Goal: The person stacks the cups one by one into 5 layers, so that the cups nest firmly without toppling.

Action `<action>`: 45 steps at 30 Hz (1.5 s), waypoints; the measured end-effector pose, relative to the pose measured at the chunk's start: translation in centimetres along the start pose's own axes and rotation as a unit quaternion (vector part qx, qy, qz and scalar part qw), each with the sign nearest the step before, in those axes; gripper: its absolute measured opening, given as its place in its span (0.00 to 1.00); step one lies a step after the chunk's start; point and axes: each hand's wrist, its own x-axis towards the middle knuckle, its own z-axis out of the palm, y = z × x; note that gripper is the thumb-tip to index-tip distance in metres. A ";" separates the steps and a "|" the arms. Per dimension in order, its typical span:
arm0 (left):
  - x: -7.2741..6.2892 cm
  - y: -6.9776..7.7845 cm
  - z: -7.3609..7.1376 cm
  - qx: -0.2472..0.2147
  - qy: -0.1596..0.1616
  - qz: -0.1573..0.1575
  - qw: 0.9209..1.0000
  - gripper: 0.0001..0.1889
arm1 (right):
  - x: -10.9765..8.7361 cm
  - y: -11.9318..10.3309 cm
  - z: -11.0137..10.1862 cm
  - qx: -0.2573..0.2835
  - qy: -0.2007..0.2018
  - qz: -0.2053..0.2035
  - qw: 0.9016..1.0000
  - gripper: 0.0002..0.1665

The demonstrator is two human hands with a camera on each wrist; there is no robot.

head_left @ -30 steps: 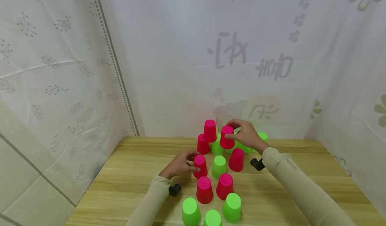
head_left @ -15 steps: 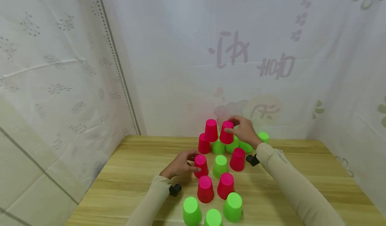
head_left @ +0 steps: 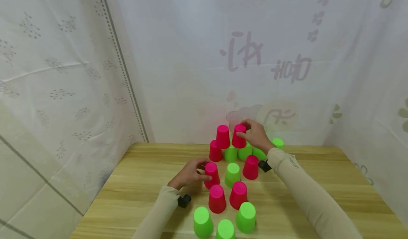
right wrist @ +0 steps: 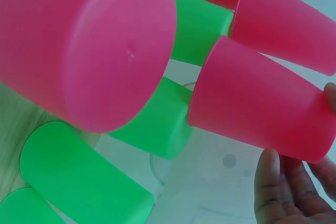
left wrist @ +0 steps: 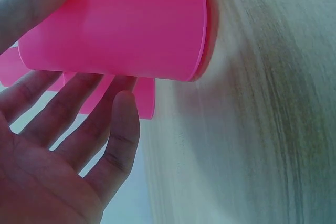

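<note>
My right hand pinches an upside-down pink cup near its closed end, fingers and thumb on opposite sides. That cup overlaps the tops of two green cups in the head view. Just left of it, another pink cup stands raised over the back row, bridging a pink cup and a green one. Lower at the left, my left hand holds a pink cup standing on the table; the left wrist view shows thumb and fingers on either side of this cup.
In front stand two pink cups and several green cups on the wooden table. A green cup and a pink cup stand mid-table. More green cups sit behind my right wrist. A printed curtain hangs behind.
My right hand has moved up and slightly left with its pink cup, bringing it level with the raised pink cup beside it. My left hand keeps its place on its cup.
</note>
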 end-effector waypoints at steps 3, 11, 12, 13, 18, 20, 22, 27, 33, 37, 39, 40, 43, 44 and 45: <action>-0.2 0.2 -0.1 0.003 0.002 0.000 1.000 0.23 | 0.0 0.2 0.0 -0.002 0.000 0.003 1.000 0.24; -0.7 1.2 -0.5 0.013 0.018 -0.014 1.000 0.26 | -0.3 0.5 -0.5 0.002 -0.013 0.018 1.000 0.37; -0.7 1.3 -0.6 0.013 0.021 -0.012 1.000 0.27 | -0.4 0.5 -0.6 0.003 -0.014 0.018 1.000 0.37; -0.7 1.4 -0.6 0.012 0.022 -0.008 1.000 0.26 | -0.5 0.6 -0.8 0.003 -0.016 0.019 1.000 0.37; -0.5 2.0 -1.0 0.014 0.023 0.013 1.000 0.25 | -1.3 1.0 -1.7 0.003 -0.014 0.026 1.000 0.34; -0.5 2.3 -1.1 0.017 0.024 0.017 0.999 0.25 | -1.8 1.2 -2.1 0.004 -0.012 0.029 1.000 0.33; -0.4 2.8 -1.3 0.020 0.023 0.018 0.999 0.26 | -2.2 1.4 -2.4 0.007 -0.011 0.028 1.000 0.33; 0.2 4.0 -2.0 0.036 0.016 0.024 0.999 0.25 | -3.8 1.8 -2.7 0.014 -0.009 0.021 1.000 0.28; 1.2 5.8 -3.0 0.055 0.014 0.052 0.997 0.24 | -5.9 2.5 -2.7 0.011 -0.019 0.010 1.000 0.23; 1.9 6.9 -3.3 0.065 0.014 0.066 0.996 0.24 | -7.3 2.4 -2.5 0.014 -0.024 -0.004 1.000 0.21; 2.3 7.4 -3.3 0.068 0.012 0.077 0.995 0.24 | -8.0 2.1 -2.3 0.018 -0.030 -0.012 0.999 0.20; 2.5 7.6 -3.3 0.067 0.012 0.078 0.995 0.25 | -8.3 1.9 -2.2 0.020 -0.033 -0.015 0.999 0.20; 3.1 8.4 -3.3 0.065 0.014 0.088 0.994 0.24 | -9.6 1.3 -2.1 0.023 -0.052 -0.030 0.998 0.20; 3.4 8.7 -3.2 0.064 0.016 0.090 0.994 0.24 | -10.1 1.1 -2.0 0.028 -0.058 -0.032 0.997 0.20; 3.6 9.1 -3.1 0.062 0.019 0.095 0.993 0.25 | -10.5 0.9 -2.0 0.032 -0.065 -0.036 0.997 0.20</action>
